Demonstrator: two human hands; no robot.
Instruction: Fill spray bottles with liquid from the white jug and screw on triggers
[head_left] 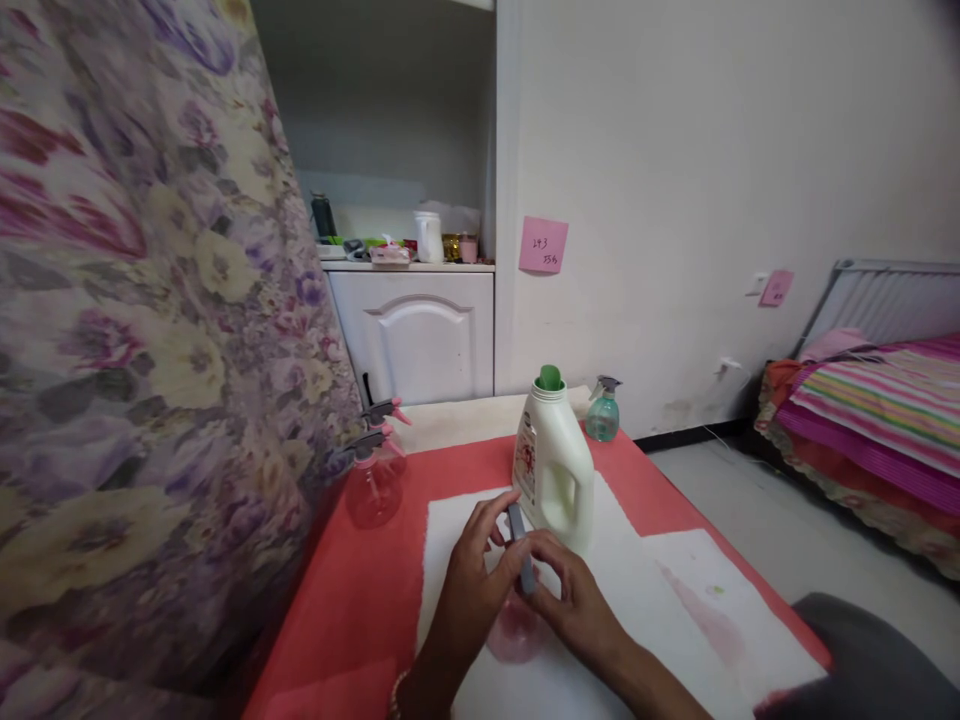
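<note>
Both my hands meet over a pink see-through spray bottle (516,632), which stands on white paper close in front of me. My left hand (480,560) has its fingers closed round the far part of the bottle's grey spray head (523,555). My right hand (564,590) pinches the near end of that spray head from the other side. My fingers cover the bottle's neck, so I cannot tell how the head sits on it. Just beyond stands a large cream jug (553,465) with a handle, its cap off and a green spout (550,378) showing at the mouth.
Pink spray bottles (373,492) with grey heads stand at the table's left side. A green spray bottle (602,415) is at the far right corner. White paper (622,620) and a stained sheet (694,590) lie on the red tabletop (360,590). A floral curtain (165,350) hangs left.
</note>
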